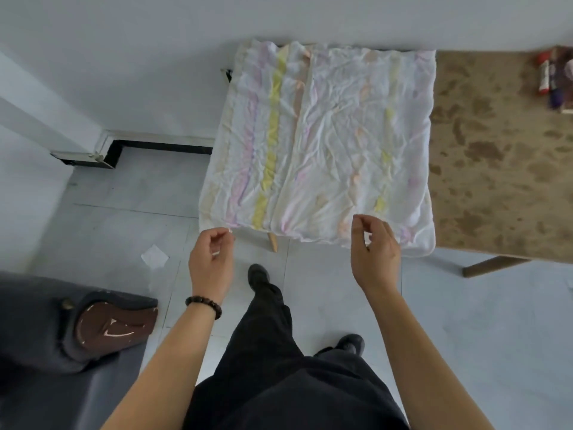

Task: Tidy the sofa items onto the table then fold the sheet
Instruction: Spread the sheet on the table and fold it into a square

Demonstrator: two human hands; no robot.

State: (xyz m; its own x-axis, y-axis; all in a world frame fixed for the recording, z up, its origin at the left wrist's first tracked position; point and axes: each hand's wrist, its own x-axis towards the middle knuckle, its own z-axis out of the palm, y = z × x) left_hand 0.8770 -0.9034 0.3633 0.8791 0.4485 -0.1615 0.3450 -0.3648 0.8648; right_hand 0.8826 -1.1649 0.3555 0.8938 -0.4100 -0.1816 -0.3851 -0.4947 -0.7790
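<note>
Left hand (211, 254) pinches the sheet (325, 135) at its near edge; right hand (373, 245) hovers there empty, loosely curled.

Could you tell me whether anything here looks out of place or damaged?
A white scrap, perhaps paper, lies loose on the floor tiles near the sofa. The sofa's brown arm panel is scuffed with pale scratches. The sheet is creased and overhangs the left end of the table.
</note>
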